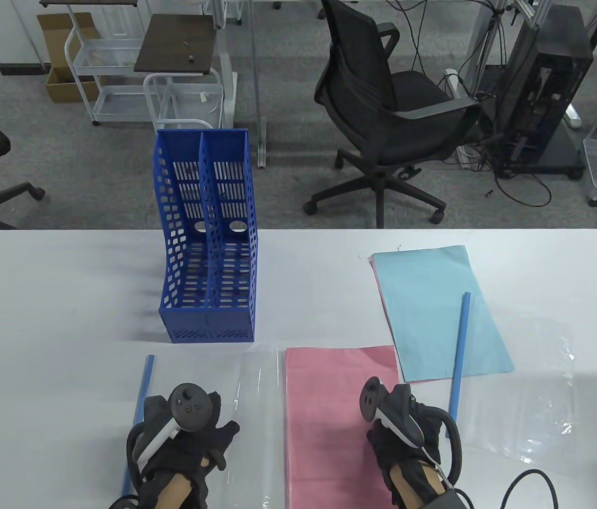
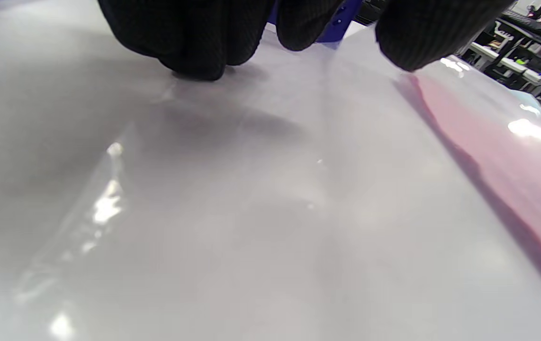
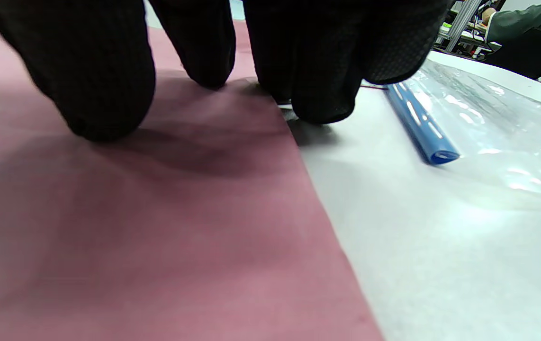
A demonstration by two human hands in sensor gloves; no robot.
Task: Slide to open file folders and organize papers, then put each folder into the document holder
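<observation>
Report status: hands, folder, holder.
Left hand flat on clear folder sheet. Right hand pressing pink paper. Blue document holder empty, nothing blocking.

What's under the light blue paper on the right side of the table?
A pink sheet peeks out along the left and bottom edges of the light blue paper. Whether more sheets lie beneath is hidden. A blue slide bar lies across its right part.
</observation>
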